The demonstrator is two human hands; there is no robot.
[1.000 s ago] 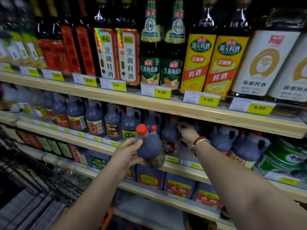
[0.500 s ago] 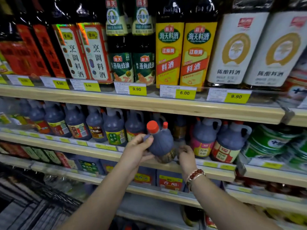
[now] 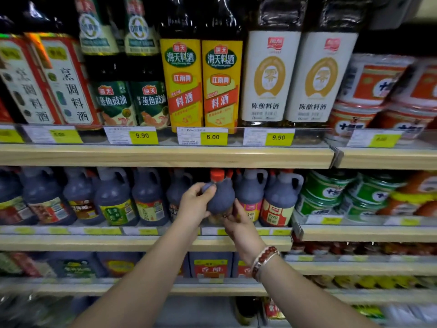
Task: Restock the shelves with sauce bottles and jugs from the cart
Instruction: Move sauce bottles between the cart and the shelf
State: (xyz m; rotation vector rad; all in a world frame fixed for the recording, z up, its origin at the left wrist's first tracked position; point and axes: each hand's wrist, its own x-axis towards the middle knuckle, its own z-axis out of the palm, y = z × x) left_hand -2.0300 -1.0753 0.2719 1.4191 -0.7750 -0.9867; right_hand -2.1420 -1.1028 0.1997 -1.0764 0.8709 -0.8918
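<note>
1. A small dark blue-grey plastic sauce jug [image 3: 221, 197] with a red screw cap [image 3: 217, 175] was held at the front edge of the middle wooden shelf [image 3: 142, 242], in a gap in a row of similar jugs. Whether its base rested on the board could not be told.
2. Likely risk: the gap looked tight. Pushing the jug in could knock the pink-labelled jug [image 3: 250, 195] just right of it, or the dark jug [image 3: 177, 192] just left of it, and tip one over.
3. Second risk: the cap sat close beneath the upper wooden shelf board [image 3: 165, 156] above the jug, so lifting could catch it there.
4. The jug looked matte, with round shoulders. A yellowish label low on its body was mostly hidden.
5. The left hand [image 3: 194, 207] gripped the jug's upper left shoulder, thumb across it. The right hand [image 3: 238, 223], above a red bead bracelet [image 3: 264, 259], cupped the jug's lower right side with its fingers curled round it.
6. Above the jug, a yellow price tag [image 3: 212, 137] read 6.00.
</note>
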